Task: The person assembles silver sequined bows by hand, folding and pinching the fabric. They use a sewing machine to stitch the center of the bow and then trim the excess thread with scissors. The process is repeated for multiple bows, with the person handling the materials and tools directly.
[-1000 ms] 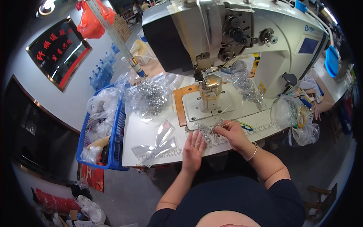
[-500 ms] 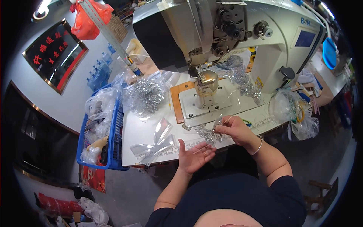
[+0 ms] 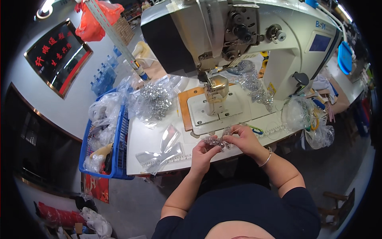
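A glittery silver trim piece point(image 3: 216, 142) is held between my two hands, just in front of the sewing machine point(image 3: 217, 93). My left hand point(image 3: 204, 153) pinches its left side, with the thumb on top. My right hand point(image 3: 241, 139) grips the right side between thumb and fingers. The trim's exact shape is partly covered by my fingers. Behind my right fingers lies a small pair of green-handled thread snips point(image 3: 256, 130). Left of my left hand, clear plastic pieces shaped like a bow point(image 3: 163, 150) rest on the white table point(image 3: 153, 126).
A heap of silver glittery pieces in clear plastic point(image 3: 153, 99) sits at the table's left. Beside it stands a blue basket point(image 3: 119, 159) of plastic bags. More silver trim point(image 3: 258, 89) lies under the machine arm. Clear bags point(image 3: 298, 113) hang at the right edge.
My left hand has turned from open, palm up, and moved up and right to close on the silver trim. My right hand has stayed nearly in place, gripping it.
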A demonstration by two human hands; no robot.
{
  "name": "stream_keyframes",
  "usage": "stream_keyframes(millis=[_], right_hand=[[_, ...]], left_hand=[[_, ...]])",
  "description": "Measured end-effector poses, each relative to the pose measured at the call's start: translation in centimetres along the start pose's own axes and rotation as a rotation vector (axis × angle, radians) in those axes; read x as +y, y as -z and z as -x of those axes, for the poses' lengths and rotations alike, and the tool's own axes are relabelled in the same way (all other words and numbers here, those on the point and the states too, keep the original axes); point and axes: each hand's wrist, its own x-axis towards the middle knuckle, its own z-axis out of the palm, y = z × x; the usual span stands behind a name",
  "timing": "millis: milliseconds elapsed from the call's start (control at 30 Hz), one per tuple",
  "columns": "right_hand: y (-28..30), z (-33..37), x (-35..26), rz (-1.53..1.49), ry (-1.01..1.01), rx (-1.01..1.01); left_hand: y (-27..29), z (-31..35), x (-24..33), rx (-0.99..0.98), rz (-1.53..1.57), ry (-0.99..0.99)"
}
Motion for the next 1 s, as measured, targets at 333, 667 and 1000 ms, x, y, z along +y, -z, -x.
stream_keyframes(millis=[333,667,1000], right_hand=[[0.8,-1.3,0.9,-0.314,-0.14,-0.225],[1.0,-1.3,1.8,-0.412,-0.121,-0.2],[1.1,-0.6,1.6,-0.283,-0.074,-0.182]], left_hand=[[-0.3,-0.3,0.4,0.138,-0.159,-0.126],[1.2,0.4,1.3,-0.099,0.149,0.068],[3.6,0.2,-1.2,-0.154,-0.073,-0.09]])
